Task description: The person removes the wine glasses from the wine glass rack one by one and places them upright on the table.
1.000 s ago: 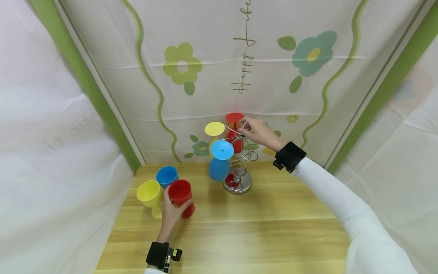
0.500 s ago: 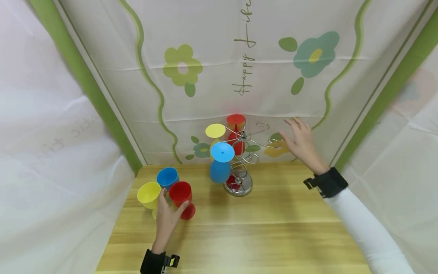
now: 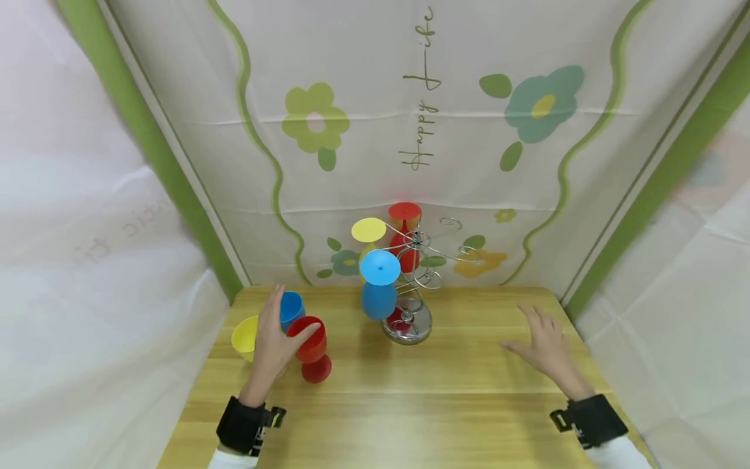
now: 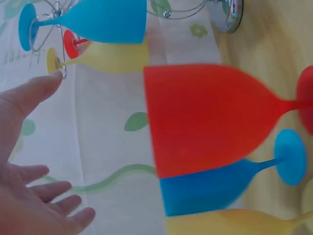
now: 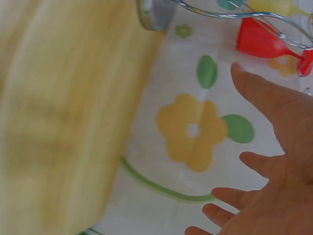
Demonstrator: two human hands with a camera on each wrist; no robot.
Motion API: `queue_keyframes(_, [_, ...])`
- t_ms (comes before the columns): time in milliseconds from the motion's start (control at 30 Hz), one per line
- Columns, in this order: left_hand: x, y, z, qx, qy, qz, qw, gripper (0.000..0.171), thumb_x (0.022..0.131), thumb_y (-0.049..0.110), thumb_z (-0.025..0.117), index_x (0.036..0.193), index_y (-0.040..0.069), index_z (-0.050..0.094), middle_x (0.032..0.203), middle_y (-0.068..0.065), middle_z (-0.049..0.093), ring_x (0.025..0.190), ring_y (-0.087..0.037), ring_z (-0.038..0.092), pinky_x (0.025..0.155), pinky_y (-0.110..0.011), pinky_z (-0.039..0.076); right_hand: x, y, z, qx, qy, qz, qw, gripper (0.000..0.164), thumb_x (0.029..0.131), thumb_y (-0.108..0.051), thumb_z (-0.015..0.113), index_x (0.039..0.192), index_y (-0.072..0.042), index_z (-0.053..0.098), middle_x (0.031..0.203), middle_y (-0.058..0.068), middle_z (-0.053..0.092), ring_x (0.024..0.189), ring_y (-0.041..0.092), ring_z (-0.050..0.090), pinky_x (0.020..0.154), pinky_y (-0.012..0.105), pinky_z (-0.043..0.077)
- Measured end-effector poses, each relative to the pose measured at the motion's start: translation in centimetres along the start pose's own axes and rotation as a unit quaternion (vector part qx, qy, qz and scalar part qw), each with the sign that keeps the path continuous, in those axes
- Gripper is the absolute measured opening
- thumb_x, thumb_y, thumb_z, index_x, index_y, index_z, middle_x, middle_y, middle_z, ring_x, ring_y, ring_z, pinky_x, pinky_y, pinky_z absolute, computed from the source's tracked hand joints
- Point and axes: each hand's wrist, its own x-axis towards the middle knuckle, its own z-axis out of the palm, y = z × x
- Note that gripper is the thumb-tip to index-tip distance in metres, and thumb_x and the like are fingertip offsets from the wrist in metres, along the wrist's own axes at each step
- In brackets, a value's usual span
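My left hand (image 3: 272,345) is spread above three upright goblets at the table's left: red (image 3: 314,353), blue (image 3: 291,310) and yellow (image 3: 243,339), the yellow one partly hidden behind it. In the left wrist view its straight fingers are apart from the red goblet's bowl (image 4: 210,117). My right hand (image 3: 547,355) hovers over the table's right side, fingers spread, holding nothing. Between the hands stands a chrome stemware rack (image 3: 413,335). A blue goblet (image 3: 379,301), a yellow goblet (image 3: 368,229) and a red goblet (image 3: 405,212) hang upside down from its left and back arms.
The wooden table (image 3: 445,417) extends toward me. A printed cloth (image 3: 381,150) with flowers hangs right behind the rack, and white cloth sides (image 3: 105,293) close in left and right. The rack's right hooks (image 3: 471,253) stick out with no goblet on them.
My right hand has left the rack's top and moved right and down toward the table. My left hand has let go of the standing red goblet and lifted slightly.
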Motion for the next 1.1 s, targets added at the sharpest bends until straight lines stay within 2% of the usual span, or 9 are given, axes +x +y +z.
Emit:
queue_keyframes(100, [2.0,0.3,0.4,0.012,-0.003,0.057,0.9983,0.099,0.074,0.026,0.092,0.154,0.002,0.039,0.164,-0.023,0.032,0.151,-0.047,0.027,0.118,-0.072,0.027,-1.6,0.9,1.3,0.01,-0.026,0.022,0.999,0.095,0.081,-0.038,0.085,0.151,0.004,0.037,0.149,0.047,0.03,0.129,0.069,0.031,0.1,0.083,0.026])
queue_keyframes(200, [4.0,1.5,1.0,0.024,-0.017,0.13,0.9911,0.105,0.072,0.031,0.093,0.156,0.003,0.037,0.167,-0.02,0.029,0.154,-0.044,0.024,0.121,-0.071,0.023,-2.7,1.4,2.1,0.022,-0.041,0.041,0.998,0.095,0.082,-0.04,0.084,0.152,0.003,0.036,0.15,0.047,0.029,0.13,0.069,0.029,0.097,0.084,0.026])
queue_keyframes(267, [5.3,2.9,1.4,0.03,-0.038,0.17,0.9843,0.108,0.072,0.034,0.093,0.159,0.006,0.034,0.169,-0.017,0.026,0.156,-0.041,0.021,0.122,-0.07,0.023,-3.3,1.7,2.4,0.026,-0.048,0.052,0.997,0.094,0.083,-0.04,0.083,0.152,0.002,0.035,0.151,0.046,0.027,0.131,0.07,0.028,0.095,0.085,0.027])
queue_keyframes(333, [6.4,4.5,1.9,0.032,-0.073,0.19,0.9785,0.11,0.074,0.036,0.092,0.16,0.009,0.031,0.17,-0.014,0.023,0.158,-0.039,0.018,0.123,-0.07,0.022,-3.6,2.0,2.6,0.024,-0.055,0.059,0.996,0.095,0.083,-0.041,0.083,0.152,0.003,0.033,0.151,0.046,0.027,0.132,0.071,0.028,0.093,0.087,0.029])
queue_keyframes(467, [7.8,7.0,2.8,0.031,-0.133,0.217,0.9666,0.108,0.075,0.039,0.091,0.16,0.009,0.031,0.17,-0.017,0.023,0.158,-0.038,0.018,0.122,-0.069,0.023,-3.7,2.8,2.5,0.023,-0.06,0.068,0.996,0.1,0.082,-0.038,0.085,0.153,0.004,0.029,0.151,0.05,0.022,0.131,0.075,0.024,0.091,0.091,0.029])
queue_keyframes(600, [8.3,8.3,3.6,0.04,-0.15,0.238,0.9587,0.104,0.076,0.038,0.09,0.159,0.009,0.035,0.167,-0.02,0.028,0.156,-0.041,0.023,0.12,-0.07,0.028,-4.0,3.4,2.4,0.036,-0.068,0.079,0.994,0.102,0.081,-0.038,0.085,0.153,0.004,0.026,0.152,0.052,0.014,0.13,0.079,0.02,0.091,0.093,0.026])
queue_keyframes(767, [8.9,9.3,4.7,0.079,-0.154,0.257,0.9507,0.094,0.078,0.036,0.089,0.156,0.012,0.041,0.165,-0.018,0.033,0.153,-0.041,0.028,0.118,-0.066,0.035,-4.6,3.3,2.9,0.051,-0.068,0.071,0.994,0.098,0.081,-0.037,0.084,0.151,0.007,0.031,0.151,0.053,0.014,0.132,0.077,0.019,0.095,0.091,0.022])
queue_keyframes(867, [9.1,9.8,5.6,0.09,-0.14,0.276,0.9467,0.081,0.082,0.03,0.087,0.152,0.013,0.048,0.164,-0.016,0.036,0.151,-0.04,0.033,0.116,-0.062,0.04,-5.0,3.2,3.5,0.067,-0.068,0.068,0.993,0.095,0.083,-0.034,0.083,0.15,0.009,0.032,0.15,0.054,0.013,0.133,0.077,0.017,0.096,0.09,0.02])
queue_keyframes(1100, [8.9,10.3,7.3,0.091,-0.101,0.29,0.9473,0.056,0.091,0.013,0.077,0.144,0.014,0.059,0.157,-0.017,0.048,0.144,-0.038,0.043,0.114,-0.058,0.045,-6.2,2.8,4.8,0.102,-0.085,0.073,0.988,0.091,0.084,-0.03,0.082,0.149,0.01,0.032,0.149,0.056,0.009,0.133,0.079,0.012,0.098,0.091,0.016])
